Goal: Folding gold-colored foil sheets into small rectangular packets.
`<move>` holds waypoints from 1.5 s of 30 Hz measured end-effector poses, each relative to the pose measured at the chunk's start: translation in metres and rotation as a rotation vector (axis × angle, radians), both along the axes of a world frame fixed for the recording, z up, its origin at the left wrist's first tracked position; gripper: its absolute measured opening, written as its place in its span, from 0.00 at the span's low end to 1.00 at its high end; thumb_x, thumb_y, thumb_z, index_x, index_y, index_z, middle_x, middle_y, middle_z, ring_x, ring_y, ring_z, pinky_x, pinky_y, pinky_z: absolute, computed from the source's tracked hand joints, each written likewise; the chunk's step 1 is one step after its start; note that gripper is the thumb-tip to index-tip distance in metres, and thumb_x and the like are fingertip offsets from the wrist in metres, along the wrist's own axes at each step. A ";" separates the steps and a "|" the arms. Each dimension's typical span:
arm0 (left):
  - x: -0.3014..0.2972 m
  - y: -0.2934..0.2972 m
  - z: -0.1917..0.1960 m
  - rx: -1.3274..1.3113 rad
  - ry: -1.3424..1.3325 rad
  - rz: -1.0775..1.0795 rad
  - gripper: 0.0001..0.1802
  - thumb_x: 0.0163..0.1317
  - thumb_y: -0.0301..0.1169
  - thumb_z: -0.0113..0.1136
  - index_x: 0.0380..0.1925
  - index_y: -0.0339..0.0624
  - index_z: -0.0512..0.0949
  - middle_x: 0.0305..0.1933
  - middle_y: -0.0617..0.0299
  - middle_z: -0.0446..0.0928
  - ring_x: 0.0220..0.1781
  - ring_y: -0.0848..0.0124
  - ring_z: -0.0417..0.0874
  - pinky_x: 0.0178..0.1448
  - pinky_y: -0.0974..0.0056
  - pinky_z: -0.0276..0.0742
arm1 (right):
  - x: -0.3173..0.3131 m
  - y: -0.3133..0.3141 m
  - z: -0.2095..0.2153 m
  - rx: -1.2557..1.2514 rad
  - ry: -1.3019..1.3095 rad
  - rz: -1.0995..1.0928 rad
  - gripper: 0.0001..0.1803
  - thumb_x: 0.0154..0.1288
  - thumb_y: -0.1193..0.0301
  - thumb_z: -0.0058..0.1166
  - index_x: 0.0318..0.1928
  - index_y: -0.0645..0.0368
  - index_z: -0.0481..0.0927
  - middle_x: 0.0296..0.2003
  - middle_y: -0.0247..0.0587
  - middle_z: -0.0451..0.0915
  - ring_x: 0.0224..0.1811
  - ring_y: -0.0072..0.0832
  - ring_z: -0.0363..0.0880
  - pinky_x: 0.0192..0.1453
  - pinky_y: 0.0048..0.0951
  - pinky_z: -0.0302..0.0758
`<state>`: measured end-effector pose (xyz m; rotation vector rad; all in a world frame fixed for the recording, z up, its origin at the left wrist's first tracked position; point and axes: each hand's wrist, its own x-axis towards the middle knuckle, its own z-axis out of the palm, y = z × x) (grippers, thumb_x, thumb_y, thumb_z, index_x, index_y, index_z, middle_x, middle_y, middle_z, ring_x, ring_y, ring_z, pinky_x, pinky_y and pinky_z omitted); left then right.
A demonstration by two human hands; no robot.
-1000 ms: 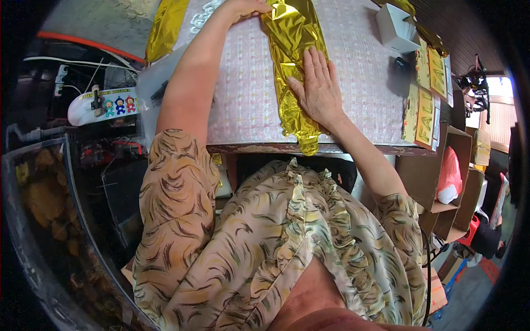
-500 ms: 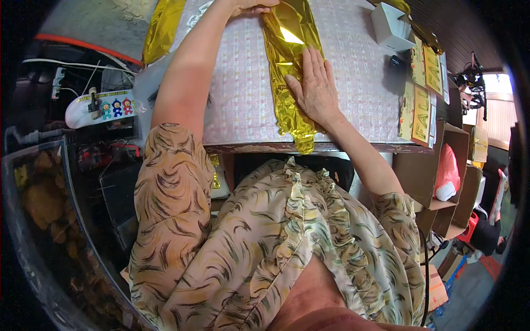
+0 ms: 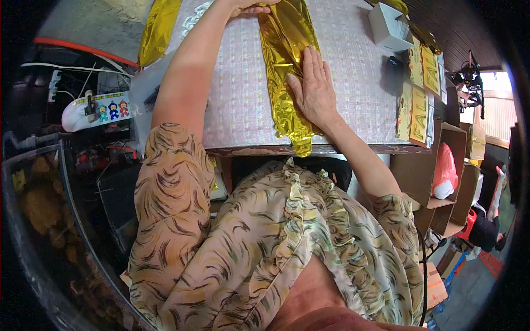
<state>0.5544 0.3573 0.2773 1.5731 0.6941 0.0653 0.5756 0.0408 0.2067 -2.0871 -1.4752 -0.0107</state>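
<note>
Evidently thin stuff: gold foil strip point(image 3: 281, 94) lies lengthwise on the patterned surface point(image 3: 234, 105), near tab overlapping the front edge. Pressing it flat probably wants light, even palm pressure, far end kept taut. Right hand point(image 3: 316, 88): palm down on foil, fingers extended, thumb spread, forearm angled inward. Left hand point(image 3: 248, 6): arm outstretched, fingers by foil's far left side; grip cropped, cannot tell.

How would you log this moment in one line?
left hand, partly cut off: at gold foil; right hand: flat on foil; foil: on table, near end over edge; white box: right side
</note>
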 end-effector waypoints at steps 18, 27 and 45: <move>-0.009 -0.003 -0.007 -0.119 -0.112 0.045 0.20 0.70 0.38 0.69 0.59 0.46 0.82 0.48 0.72 0.83 0.47 0.80 0.82 0.53 0.70 0.82 | -0.001 0.002 -0.003 0.029 -0.008 0.010 0.36 0.80 0.67 0.44 0.79 0.69 0.48 0.78 0.63 0.54 0.83 0.52 0.51 0.85 0.50 0.49; 0.000 0.012 -0.017 -0.195 -0.257 -0.106 0.16 0.71 0.34 0.66 0.57 0.46 0.82 0.51 0.68 0.84 0.53 0.75 0.83 0.59 0.65 0.80 | 0.000 0.002 -0.003 0.032 -0.023 0.026 0.36 0.79 0.68 0.44 0.80 0.67 0.48 0.78 0.63 0.55 0.82 0.53 0.52 0.84 0.51 0.50; 0.000 -0.017 -0.040 1.158 -0.201 -0.115 0.13 0.58 0.22 0.67 0.45 0.38 0.85 0.49 0.51 0.85 0.47 0.55 0.87 0.53 0.56 0.82 | -0.003 0.001 -0.003 -0.143 -0.236 0.007 0.37 0.81 0.47 0.40 0.78 0.58 0.61 0.78 0.52 0.60 0.81 0.51 0.55 0.83 0.53 0.47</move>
